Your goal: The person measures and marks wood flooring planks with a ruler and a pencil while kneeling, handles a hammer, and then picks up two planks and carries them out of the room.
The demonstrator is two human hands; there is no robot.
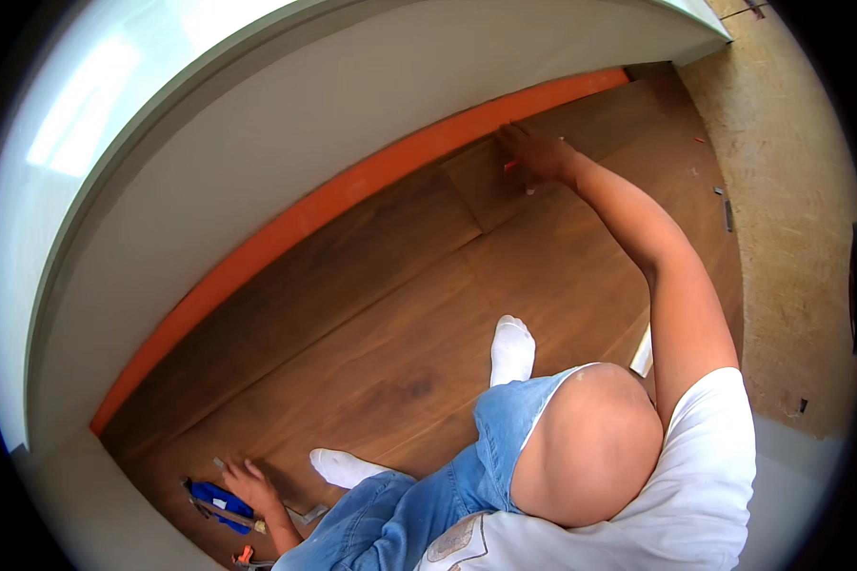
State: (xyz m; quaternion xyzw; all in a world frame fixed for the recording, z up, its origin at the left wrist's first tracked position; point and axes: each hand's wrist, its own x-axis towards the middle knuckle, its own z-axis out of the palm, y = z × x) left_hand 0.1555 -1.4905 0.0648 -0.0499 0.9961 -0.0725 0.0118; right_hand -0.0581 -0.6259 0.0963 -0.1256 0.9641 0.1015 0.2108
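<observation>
My right hand (538, 157) is stretched far forward over brown wood-look floor planks (390, 314), beside the orange strip at the wall's foot. Its fingers reach outward and look apart, though they are dark and slightly blurred. A small red piece (510, 165) shows by these fingers; whether they touch it is unclear. At the lower left, my left hand (250, 485) is low over the floor with its fingers spread. A small grey piece (219, 463) is at its fingertips. Just beside that hand, a hammer (257, 525) with a wooden handle lies across a blue item (221, 504).
A pale wall (286, 124) curves along the far side, with the orange strip (343, 190) at its base. Bare tan board (781, 238) borders the planks on the right. A white strip (642, 352) lies beside my right arm. An orange-and-black tool (246, 555) is at lower left.
</observation>
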